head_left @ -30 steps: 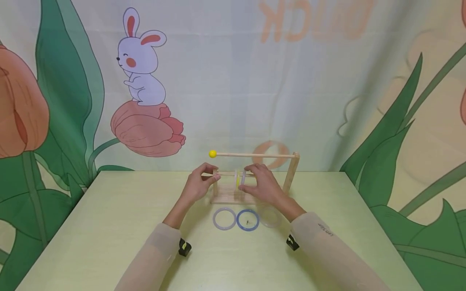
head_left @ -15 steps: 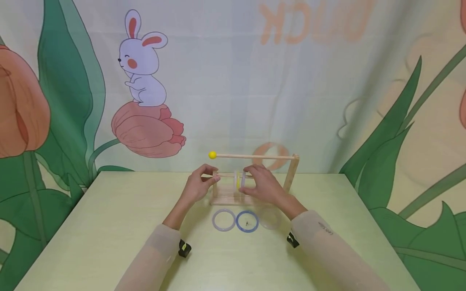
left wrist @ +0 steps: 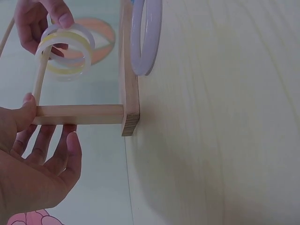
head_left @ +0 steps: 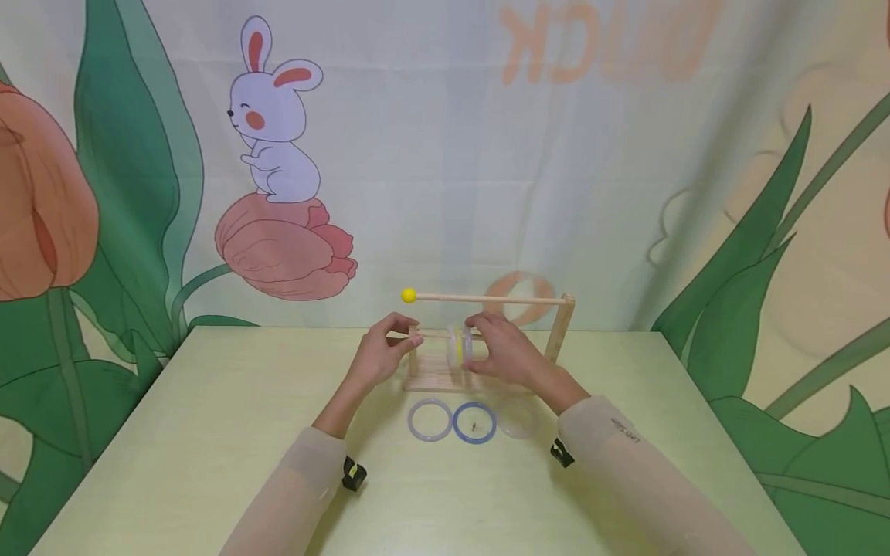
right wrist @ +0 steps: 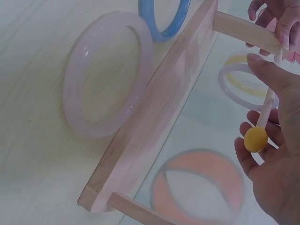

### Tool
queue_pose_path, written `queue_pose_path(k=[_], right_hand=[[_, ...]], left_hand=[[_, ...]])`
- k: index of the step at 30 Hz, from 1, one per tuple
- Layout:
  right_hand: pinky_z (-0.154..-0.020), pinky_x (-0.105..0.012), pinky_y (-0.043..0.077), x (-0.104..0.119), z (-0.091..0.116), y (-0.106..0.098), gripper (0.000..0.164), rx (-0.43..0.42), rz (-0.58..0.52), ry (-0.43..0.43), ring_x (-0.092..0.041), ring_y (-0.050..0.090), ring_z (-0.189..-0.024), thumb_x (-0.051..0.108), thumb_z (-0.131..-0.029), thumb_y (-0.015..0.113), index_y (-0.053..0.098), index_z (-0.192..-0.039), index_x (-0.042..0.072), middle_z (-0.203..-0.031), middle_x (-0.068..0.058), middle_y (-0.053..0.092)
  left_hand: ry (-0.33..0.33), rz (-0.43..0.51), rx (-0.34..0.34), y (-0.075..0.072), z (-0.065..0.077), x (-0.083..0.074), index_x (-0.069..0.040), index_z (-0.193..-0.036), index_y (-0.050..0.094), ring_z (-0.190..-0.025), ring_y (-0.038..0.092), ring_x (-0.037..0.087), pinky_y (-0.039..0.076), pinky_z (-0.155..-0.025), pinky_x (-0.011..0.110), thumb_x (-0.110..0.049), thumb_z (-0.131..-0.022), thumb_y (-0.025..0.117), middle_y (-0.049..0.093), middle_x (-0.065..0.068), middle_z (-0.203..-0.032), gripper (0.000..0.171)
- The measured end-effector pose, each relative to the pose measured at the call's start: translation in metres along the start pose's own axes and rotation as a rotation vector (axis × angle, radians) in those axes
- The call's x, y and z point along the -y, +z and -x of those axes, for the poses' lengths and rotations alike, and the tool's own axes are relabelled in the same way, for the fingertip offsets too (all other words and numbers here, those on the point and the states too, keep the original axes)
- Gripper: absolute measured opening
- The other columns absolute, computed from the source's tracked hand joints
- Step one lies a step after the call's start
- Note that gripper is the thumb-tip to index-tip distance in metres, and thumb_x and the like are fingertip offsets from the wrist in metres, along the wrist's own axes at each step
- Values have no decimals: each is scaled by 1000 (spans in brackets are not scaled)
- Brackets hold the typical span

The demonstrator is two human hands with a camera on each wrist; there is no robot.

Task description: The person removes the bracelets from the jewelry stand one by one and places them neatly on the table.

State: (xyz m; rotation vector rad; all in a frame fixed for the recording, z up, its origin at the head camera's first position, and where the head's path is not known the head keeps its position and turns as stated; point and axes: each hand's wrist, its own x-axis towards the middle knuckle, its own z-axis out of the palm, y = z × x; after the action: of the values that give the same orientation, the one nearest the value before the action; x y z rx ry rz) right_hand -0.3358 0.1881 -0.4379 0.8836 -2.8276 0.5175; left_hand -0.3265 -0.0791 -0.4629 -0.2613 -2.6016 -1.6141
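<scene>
A wooden stand (head_left: 434, 382) has a lower rod fixed to its left post (left wrist: 79, 114) and ending in a yellow ball (right wrist: 255, 139). My left hand (head_left: 378, 355) grips the top of that post, thumb by the rod's root, fingers beneath in the left wrist view. On the rod hang a whitish clear bangle (left wrist: 87, 58), a yellow bangle (left wrist: 65, 71) and a lavender bangle (right wrist: 229, 93). With thumb and fingers, my right hand (head_left: 511, 351) holds the lavender bangle at the right of this group. In the head view it hides the rod's ball end.
An upper rod (head_left: 487, 298) with its own yellow ball (head_left: 409, 295) runs left from the taller right post (head_left: 559, 332). Before the stand lie another lavender bangle (head_left: 410, 421), a blue bangle (head_left: 455, 423) and a clear bangle (head_left: 518, 437). A printed curtain (head_left: 417, 154) hangs behind the table.
The hanging bangles have turned slightly on the lower rod and look blurred, showing wider in the head view. My right hand keeps its hold; my left hand stays at the post.
</scene>
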Motion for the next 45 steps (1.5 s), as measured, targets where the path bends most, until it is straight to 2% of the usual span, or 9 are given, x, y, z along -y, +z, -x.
queue_pose_path(k=[8, 15, 29, 36, 45], right_hand=[[-113, -52, 46, 3, 0, -1, 76, 21, -2, 7, -38, 53, -138, 33, -86, 91, 55, -144, 2, -147, -17, 58], [-105, -48, 53, 0, -2, 2, 75, 11, 7, 24, -33, 58, -130, 39, -84, 92, 57, -142, 6, -142, -13, 61], [-97, -47, 56, 0, -2, 5, 69, -10, -77, 54, -30, 64, -119, 37, -82, 94, 59, -135, 8, -131, -12, 61], [-103, -49, 54, 0, -2, 5, 80, -17, -73, 45, -32, 62, -125, 38, -84, 92, 55, -146, 4, -140, -14, 60], [-106, -49, 52, -2, 1, 3, 75, -24, -33, 30, -33, 61, -128, 40, -84, 92, 59, -141, 5, -142, -14, 62]], left_hand=[[4, -3, 2, 0, 0, 1, -18, -133, 68, -121, 69, 36, 59, -98, 50, -29, -101, 76, 66, 11, -128, 34], [6, 4, -4, 1, -1, 0, -17, -132, 67, -121, 69, 36, 59, -99, 50, -28, -102, 75, 66, 11, -127, 33], [10, 12, -8, 0, 0, 1, -16, -132, 67, -120, 70, 35, 59, -99, 49, -28, -101, 76, 67, 11, -127, 35], [0, 5, -9, 0, -1, 0, -17, -132, 68, -120, 70, 35, 59, -99, 49, -28, -101, 75, 66, 11, -127, 34], [2, -2, -4, -1, -1, 0, -16, -132, 68, -121, 70, 35, 59, -99, 49, -29, -101, 75, 66, 11, -127, 34]])
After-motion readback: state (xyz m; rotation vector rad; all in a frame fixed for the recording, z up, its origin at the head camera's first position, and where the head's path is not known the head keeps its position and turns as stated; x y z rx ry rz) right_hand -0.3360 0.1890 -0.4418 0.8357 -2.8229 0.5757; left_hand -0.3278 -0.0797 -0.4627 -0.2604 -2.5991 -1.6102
